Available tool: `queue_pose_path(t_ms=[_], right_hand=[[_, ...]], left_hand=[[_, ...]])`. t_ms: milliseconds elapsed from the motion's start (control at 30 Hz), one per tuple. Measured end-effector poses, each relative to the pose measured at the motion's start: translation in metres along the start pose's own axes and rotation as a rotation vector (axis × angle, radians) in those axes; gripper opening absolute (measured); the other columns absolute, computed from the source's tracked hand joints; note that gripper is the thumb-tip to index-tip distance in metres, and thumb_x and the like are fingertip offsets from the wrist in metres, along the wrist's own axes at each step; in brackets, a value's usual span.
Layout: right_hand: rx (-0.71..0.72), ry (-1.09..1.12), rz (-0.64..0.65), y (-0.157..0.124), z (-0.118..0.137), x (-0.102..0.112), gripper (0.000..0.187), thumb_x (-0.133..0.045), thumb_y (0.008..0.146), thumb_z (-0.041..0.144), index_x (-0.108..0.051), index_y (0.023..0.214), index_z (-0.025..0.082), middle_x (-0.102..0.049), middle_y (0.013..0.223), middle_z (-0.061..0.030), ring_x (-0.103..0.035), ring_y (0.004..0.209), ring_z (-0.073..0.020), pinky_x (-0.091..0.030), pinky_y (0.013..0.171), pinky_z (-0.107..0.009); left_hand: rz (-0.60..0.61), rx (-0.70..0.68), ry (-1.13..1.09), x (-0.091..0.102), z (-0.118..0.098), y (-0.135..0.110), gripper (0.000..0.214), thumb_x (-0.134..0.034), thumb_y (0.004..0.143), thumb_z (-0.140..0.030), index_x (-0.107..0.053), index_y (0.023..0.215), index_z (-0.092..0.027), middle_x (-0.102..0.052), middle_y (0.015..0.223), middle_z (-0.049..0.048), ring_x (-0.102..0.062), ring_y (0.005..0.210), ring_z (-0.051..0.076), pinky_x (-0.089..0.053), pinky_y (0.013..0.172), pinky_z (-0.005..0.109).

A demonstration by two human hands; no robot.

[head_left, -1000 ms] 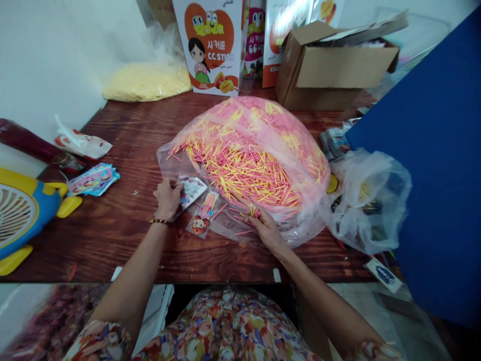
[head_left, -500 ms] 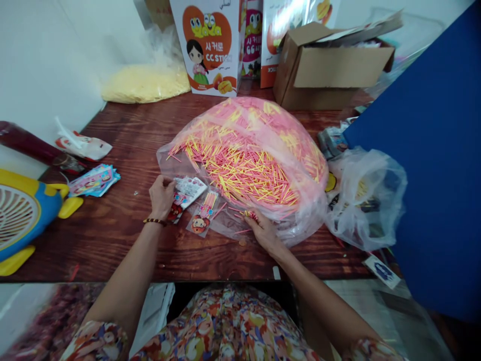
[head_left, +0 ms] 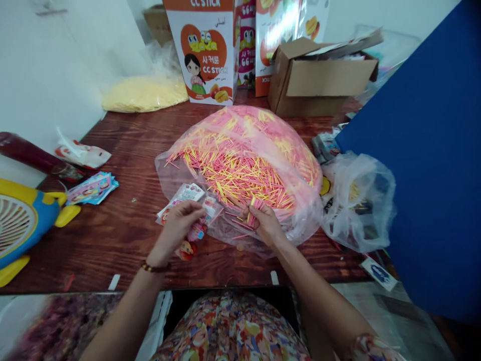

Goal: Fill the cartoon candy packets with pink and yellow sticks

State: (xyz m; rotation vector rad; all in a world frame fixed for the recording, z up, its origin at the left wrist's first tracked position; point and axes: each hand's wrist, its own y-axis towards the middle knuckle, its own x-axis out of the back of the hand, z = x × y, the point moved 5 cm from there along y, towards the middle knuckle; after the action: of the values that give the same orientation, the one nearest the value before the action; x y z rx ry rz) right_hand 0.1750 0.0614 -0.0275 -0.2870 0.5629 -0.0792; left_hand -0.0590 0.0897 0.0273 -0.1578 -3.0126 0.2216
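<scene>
My left hand (head_left: 183,224) is closed, its thumb and fingers pinched at a small clear printed packet (head_left: 197,230), which it partly hides. Just beyond that hand, a pile of flat printed packets (head_left: 190,192) lies on the edge of the plastic. A bunch of thin pink and yellow sticks (head_left: 254,210) is gripped in my right hand (head_left: 267,225). Both hands are at the near side of a large clear bag (head_left: 240,165) spilling over with the same sticks. Several loose sticks (head_left: 240,223) lie on the plastic between my hands.
Left on the wooden table (head_left: 139,150) are blue packets (head_left: 95,188), a wipes pack (head_left: 82,153) and a yellow-blue fan (head_left: 22,215). Behind stand a printed carton (head_left: 206,60) and an open cardboard box (head_left: 323,80). At right, a white plastic bag (head_left: 361,200) sits by a blue panel (head_left: 424,150).
My left hand has moved right, from the packet pile to the small packet beside it. My right hand still holds sticks, now raised more upright. The view has shifted slightly.
</scene>
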Motion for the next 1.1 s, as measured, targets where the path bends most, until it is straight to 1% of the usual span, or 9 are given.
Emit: queue_pose_path(t_ms=[100,200,367,567,667,733,833,967,1100], right_hand=[[0.052,-0.086,0.019,-0.003,0.021,-0.007,0.032,-0.078,0.070,0.044,-0.064,0.088,0.022,-0.068,0.073,0.0019,-0.063,0.064,-0.0155,-0.051,0.063,-0.028],[0.211,-0.483,0.100,-0.009,0.045,-0.015,0.024,-0.066,0.082,0.042,-0.064,0.091,0.021,-0.069,0.079,-0.0009,-0.064,0.073,-0.0177,-0.051,0.068,-0.030],[0.449,-1.090,0.383,-0.016,0.052,-0.036,0.027,-0.051,0.093,0.028,-0.063,0.116,0.020,-0.069,0.108,-0.0097,-0.062,0.104,-0.0239,-0.048,0.091,-0.038],[0.474,-1.260,0.516,-0.012,0.038,-0.043,0.039,-0.048,0.093,0.023,-0.054,0.132,0.019,-0.067,0.119,-0.0130,-0.062,0.108,-0.0249,-0.047,0.094,-0.040],[0.393,-1.177,0.480,-0.012,0.045,-0.039,0.033,-0.051,0.093,0.027,-0.058,0.125,0.021,-0.070,0.105,-0.0093,-0.065,0.098,-0.0233,-0.048,0.087,-0.037],[0.331,-1.022,0.351,-0.011,0.054,-0.034,0.022,-0.053,0.093,0.032,-0.062,0.110,0.021,-0.070,0.088,-0.0049,-0.065,0.083,-0.0204,-0.049,0.078,-0.033],[0.339,-0.601,0.124,-0.012,0.068,-0.032,0.016,-0.053,0.093,0.038,-0.059,0.093,0.023,-0.066,0.077,0.0001,-0.060,0.068,-0.0158,-0.049,0.070,-0.030],[0.426,-0.086,0.012,-0.019,0.073,-0.047,0.011,-0.057,0.089,0.037,-0.056,0.091,0.025,-0.063,0.074,0.0028,-0.062,0.072,-0.0163,-0.052,0.076,-0.034],[0.418,0.067,-0.004,-0.020,0.062,-0.062,0.011,-0.060,0.088,0.036,-0.056,0.090,0.026,-0.062,0.073,0.0033,-0.065,0.075,-0.0169,-0.054,0.083,-0.037]], left_hand=[[0.119,0.028,-0.045,-0.045,0.013,-0.015,0.026,-0.076,0.070,-0.038,-0.066,0.072,-0.014,-0.063,0.065,-0.0009,-0.054,0.059,0.010,-0.042,0.057,0.021],[0.157,0.047,-0.041,-0.064,0.022,-0.016,0.026,-0.074,0.072,-0.038,-0.065,0.069,-0.014,-0.059,0.061,-0.0027,-0.047,0.055,0.008,-0.036,0.054,0.021],[0.223,0.097,-0.024,-0.069,0.022,-0.016,0.025,-0.073,0.072,-0.037,-0.064,0.067,-0.014,-0.058,0.060,-0.0021,-0.046,0.055,0.009,-0.034,0.054,0.022],[0.262,0.101,0.022,-0.069,0.020,-0.020,0.029,-0.070,0.075,-0.039,-0.061,0.062,-0.014,-0.051,0.055,-0.0042,-0.038,0.051,0.007,-0.029,0.051,0.022],[0.282,0.064,0.043,-0.069,0.020,-0.021,0.030,-0.067,0.079,-0.040,-0.062,0.063,-0.014,-0.052,0.057,-0.0038,-0.039,0.053,0.008,-0.030,0.053,0.022],[0.274,0.007,0.059,-0.068,0.018,-0.021,0.026,-0.066,0.081,-0.038,-0.066,0.069,-0.014,-0.057,0.061,-0.0023,-0.044,0.058,0.009,-0.034,0.056,0.022],[0.244,-0.107,0.087,-0.067,0.014,-0.021,0.022,-0.065,0.084,-0.034,-0.069,0.074,-0.015,-0.063,0.069,-0.0002,-0.051,0.065,0.011,-0.039,0.062,0.023],[0.238,-0.171,0.109,-0.072,0.011,-0.021,0.024,-0.063,0.086,-0.035,-0.068,0.072,-0.016,-0.062,0.068,0.0002,-0.052,0.066,0.012,-0.041,0.063,0.023],[0.226,-0.169,0.074,-0.075,0.008,-0.022,0.024,-0.063,0.086,-0.036,-0.069,0.075,-0.016,-0.062,0.069,0.0006,-0.052,0.066,0.012,-0.041,0.063,0.022]])
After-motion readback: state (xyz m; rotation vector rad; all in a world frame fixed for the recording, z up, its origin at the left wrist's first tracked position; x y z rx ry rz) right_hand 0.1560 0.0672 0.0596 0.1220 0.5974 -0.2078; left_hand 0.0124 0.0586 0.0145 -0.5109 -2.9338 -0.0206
